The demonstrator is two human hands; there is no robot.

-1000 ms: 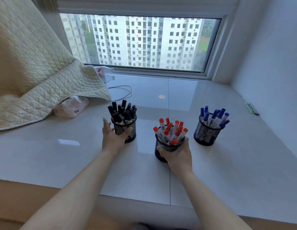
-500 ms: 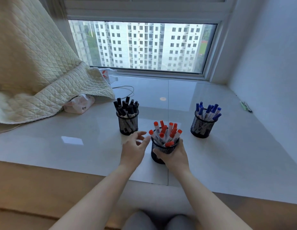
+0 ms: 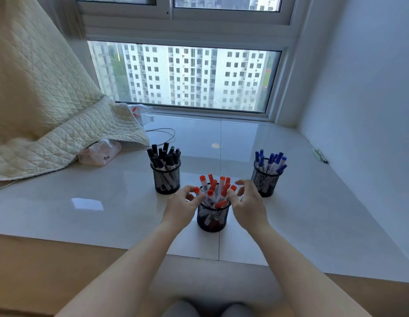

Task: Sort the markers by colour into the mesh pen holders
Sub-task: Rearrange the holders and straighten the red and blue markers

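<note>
The mesh holder of red markers [image 3: 213, 216] is flanked evenly by the left hand [image 3: 181, 208] and right hand [image 3: 248, 205], both loosely curled, apparently gripping nothing, beside the upright, slightly splayed red caps.

Three upright black mesh holders [image 3: 212, 217], black [image 3: 164, 155], red [image 3: 213, 191], blue markers [image 3: 270, 161] sorted

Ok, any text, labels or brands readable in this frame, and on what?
None can be read.
Tissue pack: dark print on its front, too blurred.
Red markers, black markers, blue markers: barrel labels too small.
White packet by the window: red mark, illegible.
</note>
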